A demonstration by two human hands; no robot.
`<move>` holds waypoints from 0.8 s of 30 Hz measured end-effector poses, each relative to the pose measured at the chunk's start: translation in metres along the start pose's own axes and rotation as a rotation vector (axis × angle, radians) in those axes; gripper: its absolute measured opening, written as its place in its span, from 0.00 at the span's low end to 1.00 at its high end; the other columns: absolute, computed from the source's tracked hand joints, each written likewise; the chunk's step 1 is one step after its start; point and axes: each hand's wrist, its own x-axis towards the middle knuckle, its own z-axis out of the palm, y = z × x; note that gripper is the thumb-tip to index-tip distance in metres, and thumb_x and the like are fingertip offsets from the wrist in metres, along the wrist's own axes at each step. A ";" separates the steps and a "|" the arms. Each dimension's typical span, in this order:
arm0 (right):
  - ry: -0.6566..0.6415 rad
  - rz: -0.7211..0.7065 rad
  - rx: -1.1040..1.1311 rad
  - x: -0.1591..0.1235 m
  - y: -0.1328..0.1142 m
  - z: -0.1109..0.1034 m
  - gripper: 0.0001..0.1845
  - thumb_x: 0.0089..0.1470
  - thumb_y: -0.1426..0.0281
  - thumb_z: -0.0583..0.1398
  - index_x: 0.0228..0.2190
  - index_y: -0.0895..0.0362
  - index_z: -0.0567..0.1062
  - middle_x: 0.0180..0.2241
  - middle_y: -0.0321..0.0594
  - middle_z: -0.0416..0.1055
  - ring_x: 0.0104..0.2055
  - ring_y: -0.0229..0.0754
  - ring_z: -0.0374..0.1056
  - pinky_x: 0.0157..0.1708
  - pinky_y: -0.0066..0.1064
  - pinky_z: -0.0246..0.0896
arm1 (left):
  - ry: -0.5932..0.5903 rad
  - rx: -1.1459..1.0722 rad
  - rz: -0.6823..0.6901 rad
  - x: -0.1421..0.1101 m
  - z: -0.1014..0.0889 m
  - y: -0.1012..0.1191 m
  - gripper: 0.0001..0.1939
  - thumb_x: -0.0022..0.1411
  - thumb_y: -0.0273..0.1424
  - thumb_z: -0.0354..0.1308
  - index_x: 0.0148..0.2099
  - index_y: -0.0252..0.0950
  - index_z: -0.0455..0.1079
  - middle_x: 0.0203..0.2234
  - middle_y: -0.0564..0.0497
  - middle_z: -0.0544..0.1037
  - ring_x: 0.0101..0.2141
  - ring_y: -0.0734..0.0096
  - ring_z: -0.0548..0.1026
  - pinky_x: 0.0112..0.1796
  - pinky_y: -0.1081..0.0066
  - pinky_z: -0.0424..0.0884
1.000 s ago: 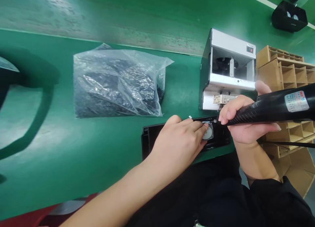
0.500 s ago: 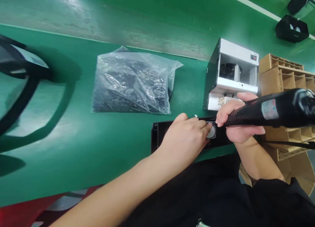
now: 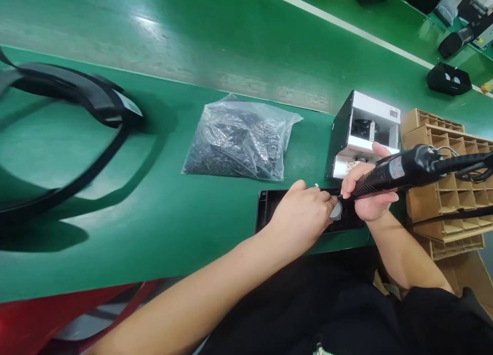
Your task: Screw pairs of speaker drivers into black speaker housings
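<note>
A long black housing point(image 3: 265, 203) lies on the green bench with a round, silver-grey speaker driver point(image 3: 336, 211) in it. My left hand point(image 3: 302, 216) lies over the housing, fingers curled and closed on the near side of the driver; its fingertips are partly hidden. In my right hand point(image 3: 367, 193) is a black electric screwdriver point(image 3: 396, 170), held tilted with its cable end up to the right. The tool's tip is down at the driver's upper rim, though the exact contact is too small to tell. A small white piece point(image 3: 316, 186) shows at the housing's far edge.
Beyond the housing lies a clear plastic bag of small dark parts point(image 3: 242, 144). A silver and black machine point(image 3: 365, 129) stands behind my right hand. Divided cardboard trays point(image 3: 442, 190) are stacked at right. A black strapped device point(image 3: 88, 93) sits at left. Another black housing point(image 3: 449, 80) lies far right.
The whole view has shifted, so the bag and housing appear farther right. The screwdriver looks shorter and its cable now shows. Both hands keep their places at the driver.
</note>
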 end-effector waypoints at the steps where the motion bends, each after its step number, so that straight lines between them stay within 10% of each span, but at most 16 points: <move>1: -0.005 0.000 0.000 0.000 0.001 -0.001 0.43 0.59 0.29 0.55 0.55 0.51 0.71 0.20 0.29 0.72 0.13 0.39 0.62 0.13 0.31 0.60 | 0.003 0.001 0.000 0.000 0.000 0.000 0.08 0.69 0.32 0.69 0.49 0.36 0.80 0.38 0.48 0.87 0.41 0.58 0.82 0.36 0.59 0.53; 17: -0.021 0.005 -0.025 -0.011 0.014 -0.009 0.40 0.56 0.27 0.54 0.48 0.47 0.72 0.20 0.29 0.71 0.14 0.41 0.62 0.14 0.34 0.61 | 0.022 0.036 0.008 0.000 0.001 0.002 0.05 0.70 0.31 0.67 0.46 0.36 0.81 0.36 0.49 0.86 0.39 0.57 0.82 0.36 0.58 0.55; 24: 0.089 -0.005 -0.021 0.005 -0.022 -0.005 0.35 0.66 0.34 0.53 0.58 0.46 0.70 0.24 0.27 0.72 0.16 0.38 0.65 0.17 0.31 0.66 | -0.024 0.018 -0.021 -0.002 -0.001 0.002 0.11 0.70 0.33 0.70 0.53 0.36 0.81 0.42 0.49 0.87 0.44 0.55 0.83 0.38 0.57 0.57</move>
